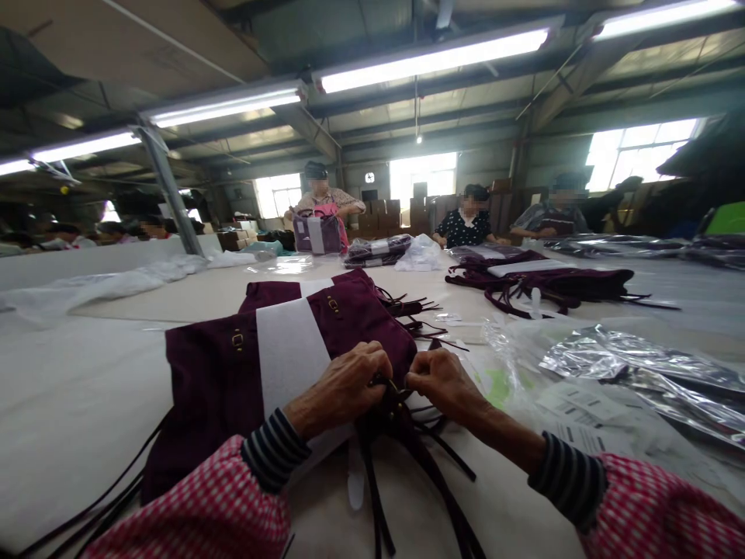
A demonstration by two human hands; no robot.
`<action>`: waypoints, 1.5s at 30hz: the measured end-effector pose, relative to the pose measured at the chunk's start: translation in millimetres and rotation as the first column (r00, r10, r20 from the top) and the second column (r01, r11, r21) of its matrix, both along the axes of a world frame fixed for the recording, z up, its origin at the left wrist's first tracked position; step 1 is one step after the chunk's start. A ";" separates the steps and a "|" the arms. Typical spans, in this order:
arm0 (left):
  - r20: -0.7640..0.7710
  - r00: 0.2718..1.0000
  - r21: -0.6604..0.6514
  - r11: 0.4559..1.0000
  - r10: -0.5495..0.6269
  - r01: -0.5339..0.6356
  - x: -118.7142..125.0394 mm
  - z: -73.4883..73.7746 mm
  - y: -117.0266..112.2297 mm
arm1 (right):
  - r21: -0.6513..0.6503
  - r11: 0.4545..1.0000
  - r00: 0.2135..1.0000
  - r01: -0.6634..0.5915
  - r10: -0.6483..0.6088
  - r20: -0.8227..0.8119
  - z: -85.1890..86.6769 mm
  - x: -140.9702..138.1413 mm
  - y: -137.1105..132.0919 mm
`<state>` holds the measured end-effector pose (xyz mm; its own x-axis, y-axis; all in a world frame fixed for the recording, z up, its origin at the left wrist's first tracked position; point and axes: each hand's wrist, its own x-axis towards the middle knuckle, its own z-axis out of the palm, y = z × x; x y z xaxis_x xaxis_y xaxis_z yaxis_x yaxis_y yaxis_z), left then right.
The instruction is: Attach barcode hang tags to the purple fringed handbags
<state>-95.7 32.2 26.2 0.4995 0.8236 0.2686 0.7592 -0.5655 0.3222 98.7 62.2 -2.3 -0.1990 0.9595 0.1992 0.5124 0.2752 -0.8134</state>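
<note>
**Straps [401,473] bunching between both hands at the burgundy bag**

I am watching the left hand [341,388] and the right hand [445,384] working close together at the near edge of the burgundy bag [215,396], which is lying flat on the surface [70,404] directly in front of the person. The fingers [372,361] of both hands are curling nearly shut and pinching the gathered straps beside a small metal fitting [381,382]. The fingertips are partly hidden, so I cannot tell how firmly they are gripping.

From my remote view, the main risk is a hard tug dragging the bag sideways, which could shift or crease the white paper band [288,357] lying across it. A brass buckle [237,339] could also scrape the dark fabric if the bag is being pulled. The long strap ends are trailing over the edge of the surface, where a stray snag could pull them out of the fingers. On the right, the silver plastic bags [628,357] and printed labels [582,419] are lying close enough to catch loose ends or slide out of place if an elbow is sweeping outward.
</note>
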 end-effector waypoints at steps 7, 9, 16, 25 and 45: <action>0.043 0.999 0.024 1.000 0.009 -0.010 -2.3 -4.4 -11.3 | -0.150 0.988 0.988 -0.038 0.015 -0.155 -8.4 -5.2 -6.2; 0.055 0.998 0.044 0.998 0.030 -0.033 -4.8 -6.9 -18.4 | -0.216 0.975 0.979 -0.052 0.006 -0.205 -13.4 -6.1 -7.8; 0.015 0.996 0.112 0.990 0.088 -0.090 -4.3 -19.1 -25.3 | -0.284 0.955 0.961 -0.081 -0.001 -0.278 -22.8 -7.5 -5.6; -0.072 0.997 0.120 0.992 -0.034 0.042 8.2 -19.0 -19.3 | -0.258 0.959 0.953 -0.114 0.032 -0.302 -17.0 -3.5 -12.3; 0.659 0.686 -0.383 0.922 0.309 -0.047 9.9 -18.3 -11.4 | -0.207 0.944 0.923 -0.257 0.176 -0.341 -12.3 1.5 -9.7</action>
